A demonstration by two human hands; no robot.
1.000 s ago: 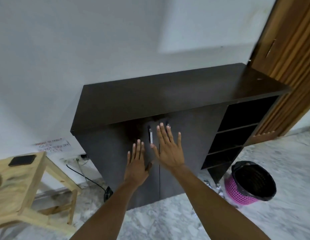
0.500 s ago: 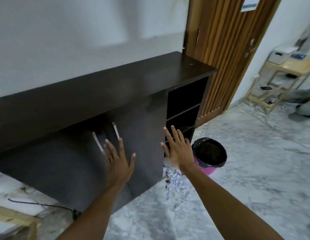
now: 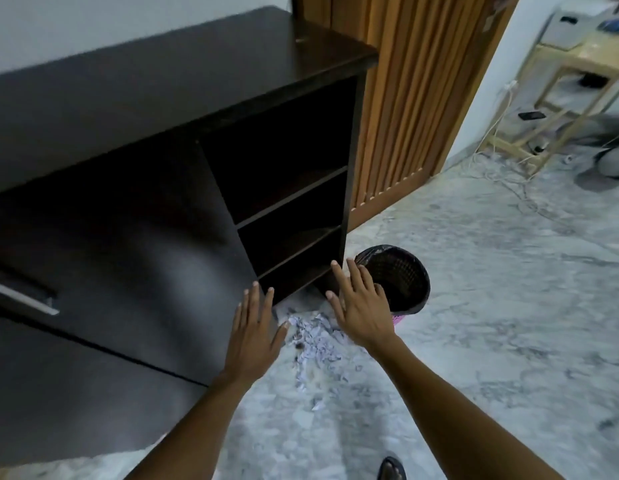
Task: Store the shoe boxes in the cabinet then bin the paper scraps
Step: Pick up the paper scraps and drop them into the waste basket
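Observation:
The dark brown cabinet (image 3: 134, 109) fills the left of the head view, its doors closed and its open shelves on the right side holding nothing I can see. White paper scraps (image 3: 315, 344) lie heaped on the marble floor at the cabinet's front right corner. Just right of them stands a pink bin (image 3: 401, 278) with a black liner. My left hand (image 3: 254, 336) and my right hand (image 3: 361, 306) hover above the scraps with straight, spread fingers, holding nothing. No shoe box is in sight.
A slatted wooden door (image 3: 415, 81) stands behind the cabinet. A light wooden table (image 3: 574, 64) with cables under it is at the far right. A foot in a sandal (image 3: 391, 471) shows at the bottom edge.
My view has swung right, from the closed cabinet doors to the open shelves, scraps and bin. Both hands left the doors and moved right and down over the scraps, still open.

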